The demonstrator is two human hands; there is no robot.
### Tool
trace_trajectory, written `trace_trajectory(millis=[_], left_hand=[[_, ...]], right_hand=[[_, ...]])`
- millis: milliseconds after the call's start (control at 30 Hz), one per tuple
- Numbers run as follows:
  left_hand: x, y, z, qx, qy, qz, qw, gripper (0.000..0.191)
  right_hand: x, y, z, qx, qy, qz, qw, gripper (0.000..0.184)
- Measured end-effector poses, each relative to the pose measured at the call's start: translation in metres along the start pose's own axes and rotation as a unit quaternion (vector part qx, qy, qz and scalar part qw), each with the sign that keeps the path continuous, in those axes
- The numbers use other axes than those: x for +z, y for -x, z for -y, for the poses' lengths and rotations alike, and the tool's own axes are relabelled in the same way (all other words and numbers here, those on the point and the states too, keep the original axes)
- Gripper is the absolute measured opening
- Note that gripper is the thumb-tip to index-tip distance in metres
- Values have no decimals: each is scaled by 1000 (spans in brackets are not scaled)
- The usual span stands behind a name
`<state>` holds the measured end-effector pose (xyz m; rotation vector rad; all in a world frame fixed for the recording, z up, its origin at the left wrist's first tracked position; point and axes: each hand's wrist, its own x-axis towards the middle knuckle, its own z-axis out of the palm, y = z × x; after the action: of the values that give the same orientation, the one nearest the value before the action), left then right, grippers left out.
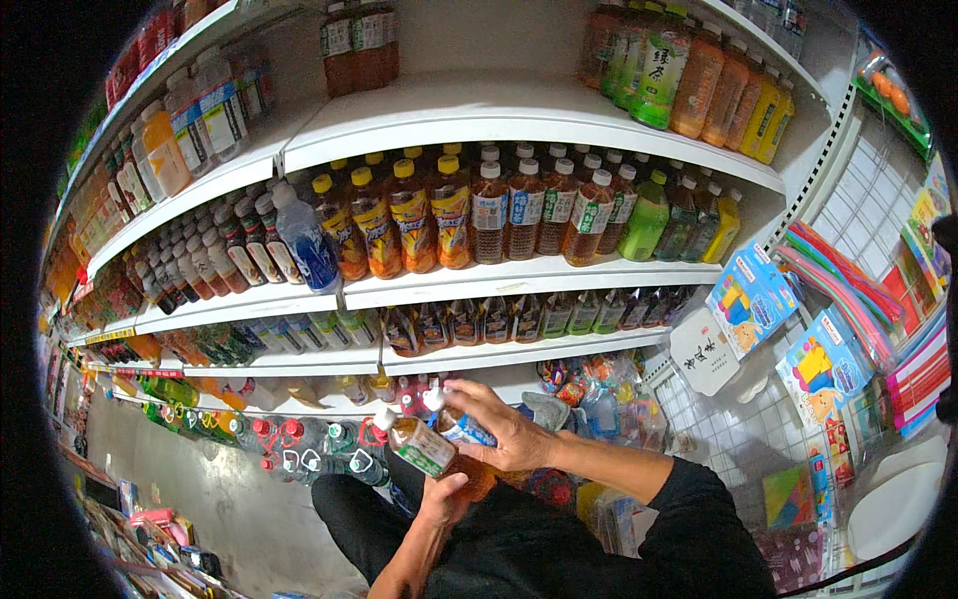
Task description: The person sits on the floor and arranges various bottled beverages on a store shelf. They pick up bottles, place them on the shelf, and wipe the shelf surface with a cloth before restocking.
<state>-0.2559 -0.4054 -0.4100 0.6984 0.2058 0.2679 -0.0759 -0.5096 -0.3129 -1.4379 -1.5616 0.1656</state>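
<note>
Two white-capped plastic drink bottles are held low in front of the shelves, above my dark-clad legs. My left hand grips the lower part of the bottle with a green and white label, which leans up to the left. My right hand is around the bottle with a blue label, close behind the first one. The bottles overlap, and whether they touch I cannot tell. On the shelf above stand similar white-capped tea bottles, beside yellow-capped bottles of dark tea.
White shelf edges curve across the view, lined with drink bottles. Large bottles with looped carrying handles stand on the floor at left. Hanging toy packs and a wire grid panel are at right. Bagged goods lie near my right forearm.
</note>
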Motion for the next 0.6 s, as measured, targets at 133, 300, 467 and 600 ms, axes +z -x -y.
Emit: trace_trajectory(millis=[133,300,467,600], left_hand=[[7,1,6,-14,84,1,996,83],[10,-1,-1,-3,65,6,998,96],[6,-4,-4,-65,75,18,995,116],[-11,-6,5,-65,39,-36,997,104]], right_hand=[[-5,17,2,262,53,80,960,89],[4,52,-6,364,27,127,922,74],[24,91,-18,466,-271,48,841,65],[6,96,-30,497,-456,-148,723,38]])
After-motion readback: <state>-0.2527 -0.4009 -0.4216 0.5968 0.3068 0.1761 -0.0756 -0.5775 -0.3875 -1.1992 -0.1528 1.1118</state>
